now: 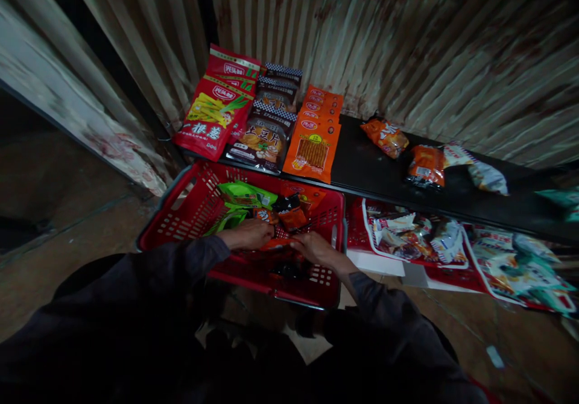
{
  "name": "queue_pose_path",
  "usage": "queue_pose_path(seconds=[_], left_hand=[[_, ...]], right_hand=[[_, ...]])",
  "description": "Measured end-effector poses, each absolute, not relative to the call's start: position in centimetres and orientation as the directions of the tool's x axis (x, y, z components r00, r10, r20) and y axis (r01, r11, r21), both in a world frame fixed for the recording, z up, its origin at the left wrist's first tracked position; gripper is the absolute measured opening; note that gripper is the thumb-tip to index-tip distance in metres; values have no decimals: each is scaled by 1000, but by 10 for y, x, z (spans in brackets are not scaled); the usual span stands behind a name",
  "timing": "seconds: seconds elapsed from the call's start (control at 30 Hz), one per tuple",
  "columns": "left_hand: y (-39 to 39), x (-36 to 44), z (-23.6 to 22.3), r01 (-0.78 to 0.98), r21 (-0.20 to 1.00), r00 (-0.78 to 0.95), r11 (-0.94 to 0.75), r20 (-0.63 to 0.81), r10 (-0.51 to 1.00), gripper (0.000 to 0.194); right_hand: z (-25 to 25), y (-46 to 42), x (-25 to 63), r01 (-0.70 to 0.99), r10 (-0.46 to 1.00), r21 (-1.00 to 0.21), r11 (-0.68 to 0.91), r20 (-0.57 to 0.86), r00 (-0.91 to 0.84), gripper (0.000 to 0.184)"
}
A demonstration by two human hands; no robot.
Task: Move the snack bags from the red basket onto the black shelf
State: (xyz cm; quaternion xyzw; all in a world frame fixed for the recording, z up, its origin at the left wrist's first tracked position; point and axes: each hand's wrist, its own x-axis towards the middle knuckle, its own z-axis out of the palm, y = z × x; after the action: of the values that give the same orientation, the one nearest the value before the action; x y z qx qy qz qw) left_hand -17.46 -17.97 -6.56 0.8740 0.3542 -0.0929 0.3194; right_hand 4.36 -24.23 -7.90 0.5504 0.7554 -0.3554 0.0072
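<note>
Both hands are inside a red plastic shopping basket (178,196). My left hand (251,234) is closed, its fingers at one end of an orange snack packet (277,243). My right hand (314,248) pinches the other end of that packet, most of which is hidden in the dim basket. Just beyond my fingers lie a black-and-orange snack bag (292,212) and green snack bags (248,195). Another orange packet (312,196) rests against the basket's far side.
On the black shelf (357,175) ahead stand red snack bags (210,114), dark potato-chip bags (260,138) and a row of orange packets (312,148). Orange bags (384,137) lie farther right. Below are baskets of small packets (407,235). A pleated curtain (384,42) hangs behind.
</note>
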Motion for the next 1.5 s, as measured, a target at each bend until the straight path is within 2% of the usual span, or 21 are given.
queue_pose_path(seconds=[0.13,0.2,0.3,0.47,0.67,0.83,0.97,1.17,1.5], left_hand=[[-156,-177,-49,491,819,792,-295,-279,543,26],[-152,-177,-42,398,908,790,-132,-266,553,29],[-155,-176,-34,323,945,787,54,-300,539,30],[-153,-179,-25,227,946,756,231,-321,571,35],[-142,-181,-11,136,952,654,273,-293,698,35],[-131,-177,-3,66,957,621,284,-262,739,29],[-125,-176,-1,44,960,599,277,-247,762,24],[-128,-179,1,80,965,645,251,-242,725,33],[-139,-181,-2,119,977,696,180,-211,687,29]], right_hand=[[-66,-225,57,672,935,-739,47,-205,-291,26],[-59,-218,61,500,961,-866,8,-131,-243,32],[-46,-210,64,266,977,-964,-28,-83,-196,39],[-26,-206,62,168,995,-985,-40,-55,-85,45],[-4,-207,55,15,995,-996,-87,-86,49,46],[6,-203,49,-26,974,-995,-96,-100,205,49],[8,-201,45,-82,965,-994,-79,-96,245,48],[12,-200,46,-176,942,-980,-92,-143,304,49],[8,-200,50,-242,921,-969,-57,-145,362,46]])
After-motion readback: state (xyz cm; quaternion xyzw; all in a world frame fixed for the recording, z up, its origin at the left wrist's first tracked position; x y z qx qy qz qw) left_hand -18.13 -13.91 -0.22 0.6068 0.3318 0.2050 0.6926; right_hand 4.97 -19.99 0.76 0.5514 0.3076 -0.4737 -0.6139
